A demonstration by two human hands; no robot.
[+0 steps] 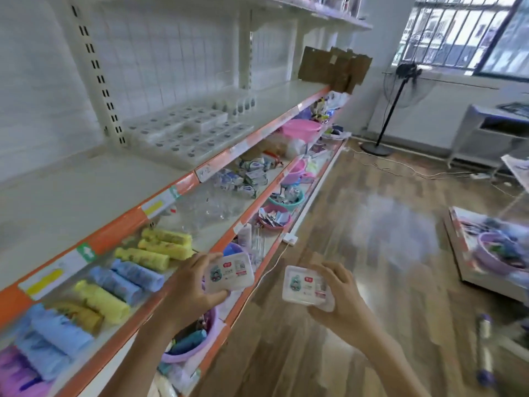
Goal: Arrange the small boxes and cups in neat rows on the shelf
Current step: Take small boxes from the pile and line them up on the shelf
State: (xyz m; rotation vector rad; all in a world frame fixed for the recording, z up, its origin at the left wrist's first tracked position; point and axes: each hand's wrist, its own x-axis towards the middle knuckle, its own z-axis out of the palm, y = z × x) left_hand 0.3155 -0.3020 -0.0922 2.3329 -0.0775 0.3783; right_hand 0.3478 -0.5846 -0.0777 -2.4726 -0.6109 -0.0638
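You are holding one small box in each hand, out in front of the shelving. Your left hand (190, 285) is gripping a clear plastic box (230, 271) with the thumb curled under its near edge and the fingers wrapped behind it, label facing up. Your right hand (337, 293) is cupping a second clear box (306, 286), fingers curled over its far side and the palm underneath. The two boxes are sitting just beside each other, apart, not touching.

Up and ahead of your left hand, well away on the upper shelf (71, 196), the rows of boxes (186, 133) already laid out are waiting, with a line of small cups (234, 106) standing behind them.

These boxes are looking light, and thin-walled, so they are probably flexing under a hard squeeze and sliding easily on smooth plastic. Taking them by the short ends or across the rim, where the lid stiffens the shell, is likely giving you the surest hold. In setting them down, a gentle placement is probably mattering most, since a nudge could be pushing the neighbouring boxes out of line.
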